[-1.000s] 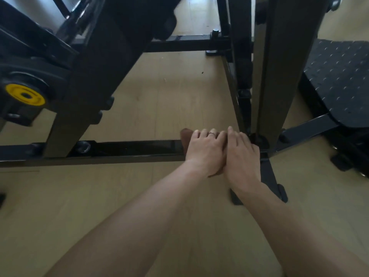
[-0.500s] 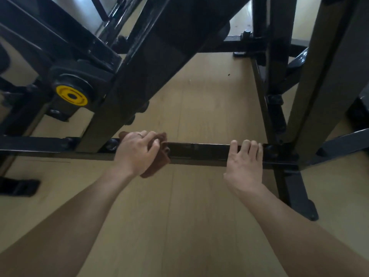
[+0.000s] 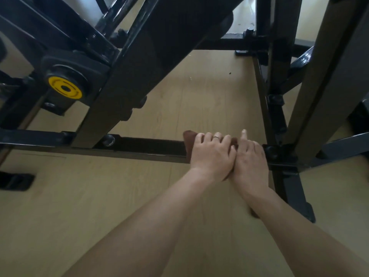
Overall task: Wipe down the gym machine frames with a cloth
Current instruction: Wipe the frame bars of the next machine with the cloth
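cloth (image 3: pixel 188 140) on bar (image 3: pixel 143 146), hands side by side

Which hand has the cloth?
The left hand, the ringed one, presses the brown cloth on the floor bar; the right hand holds none.

One head-worn camera looks forward and steeply down, close above a low black frame bar (image 3: pixel 139 145) and wooden floor (image 3: pixel 99 196), forearms reaching in from below.

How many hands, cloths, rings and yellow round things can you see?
Hands: 2, left hand and right hand
Brown cloth: 1
Ring: 1
Yellow disc: 1
Total: 5
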### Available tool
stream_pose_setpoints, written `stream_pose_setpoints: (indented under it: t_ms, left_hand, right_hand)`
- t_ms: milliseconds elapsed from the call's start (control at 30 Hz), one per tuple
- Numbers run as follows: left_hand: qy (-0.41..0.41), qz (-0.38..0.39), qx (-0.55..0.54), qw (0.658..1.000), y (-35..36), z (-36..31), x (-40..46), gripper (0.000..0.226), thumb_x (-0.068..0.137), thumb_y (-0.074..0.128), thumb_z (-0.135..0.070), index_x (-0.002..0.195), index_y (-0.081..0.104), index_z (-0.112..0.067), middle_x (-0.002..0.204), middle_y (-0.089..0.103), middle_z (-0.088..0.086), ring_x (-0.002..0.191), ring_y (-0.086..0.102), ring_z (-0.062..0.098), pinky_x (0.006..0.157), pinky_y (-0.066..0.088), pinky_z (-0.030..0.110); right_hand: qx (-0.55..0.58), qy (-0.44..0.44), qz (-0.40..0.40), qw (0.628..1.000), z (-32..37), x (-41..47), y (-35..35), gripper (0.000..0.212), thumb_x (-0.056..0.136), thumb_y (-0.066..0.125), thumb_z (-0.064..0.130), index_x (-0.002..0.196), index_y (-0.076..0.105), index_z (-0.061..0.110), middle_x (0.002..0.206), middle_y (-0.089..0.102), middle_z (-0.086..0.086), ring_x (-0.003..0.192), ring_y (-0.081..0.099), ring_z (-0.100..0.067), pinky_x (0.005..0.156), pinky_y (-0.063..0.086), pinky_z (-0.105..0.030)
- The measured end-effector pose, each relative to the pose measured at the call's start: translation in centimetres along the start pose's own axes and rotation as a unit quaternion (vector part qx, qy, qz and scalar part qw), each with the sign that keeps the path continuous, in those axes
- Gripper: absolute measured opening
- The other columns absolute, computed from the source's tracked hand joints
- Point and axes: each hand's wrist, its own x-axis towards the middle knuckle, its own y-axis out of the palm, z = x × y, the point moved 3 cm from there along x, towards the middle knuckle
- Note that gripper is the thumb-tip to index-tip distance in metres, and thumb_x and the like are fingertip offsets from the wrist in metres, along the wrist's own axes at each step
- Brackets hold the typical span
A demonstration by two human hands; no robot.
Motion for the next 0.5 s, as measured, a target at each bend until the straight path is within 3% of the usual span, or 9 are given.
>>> stream_pose_setpoints:
  t_ms: [133, 267, 333, 400, 500]
  left_hand:
    - [0.034, 0.0, -0.009, 0.999, -0.3, 0.7, -0.3, 0.062, 0.097, 0.013, -0.052, 0.13, 0.057, -0.024, 0.128, 0.065, 0.004, 0.119, 0.056, 0.026, 0.108, 0.036, 0.046]
    - [0.045, 0.019, -0.032, 0.998, -1.0, 5.7, -0.7, 0.046, 0.099, 0.024, -0.056, 0.126, 0.054, -0.033, 0.12, 0.065, -0.004, 0.114, 0.059, 0.02, 0.104, 0.041, 0.043]
    - [0.012, 0.022, -0.012, 1.0, -1.3, 8.7, -0.7, 0.042, 0.098, 0.023, -0.055, 0.118, 0.054, -0.033, 0.111, 0.066, -0.005, 0.106, 0.06, 0.021, 0.099, 0.042, 0.042]
    - [-0.013, 0.029, 0.012, 0.999, -1.7, 9.9, -0.8, 0.044, 0.097, 0.02, -0.053, 0.112, 0.055, -0.029, 0.104, 0.065, -0.003, 0.101, 0.06, 0.022, 0.095, 0.043, 0.042]
    - [-0.017, 0.041, 0.046, 0.998, -1.7, 7.4, -0.2, 0.049, 0.094, 0.015, -0.052, 0.108, 0.054, -0.025, 0.107, 0.064, 0.0, 0.101, 0.059, 0.025, 0.093, 0.043, 0.044]
  right_hand:
    - [0.008, -0.059, -0.009, 0.998, -1.0, -0.5, -1.7, 0.094, 0.084, 0.082, 0.02, 0.158, 0.028, 0.004, 0.137, 0.06, -0.015, 0.133, 0.055, -0.029, 0.119, 0.039, -0.043]
    - [-0.018, -0.042, 0.046, 0.998, -3.3, -1.6, -3.7, 0.104, 0.077, 0.082, 0.009, 0.16, 0.02, 0.011, 0.16, 0.036, -0.01, 0.154, 0.026, -0.026, 0.127, 0.017, -0.04]
    - [0.055, -0.019, 0.067, 0.996, -4.3, -1.7, -4.0, 0.1, 0.081, 0.073, -0.003, 0.162, 0.015, 0.012, 0.166, 0.025, -0.008, 0.157, 0.016, -0.023, 0.126, 0.015, -0.037]
    - [0.157, 0.039, 0.07, 0.984, -4.4, -1.4, -4.4, 0.1, 0.083, 0.066, -0.01, 0.163, 0.012, 0.016, 0.167, 0.021, -0.005, 0.155, 0.017, -0.022, 0.124, 0.018, -0.036]
    - [0.232, 0.091, 0.069, 0.966, -4.1, -1.2, -4.2, 0.106, 0.083, 0.066, -0.012, 0.164, 0.007, 0.022, 0.168, 0.019, -0.001, 0.155, 0.017, -0.021, 0.124, 0.02, -0.037]
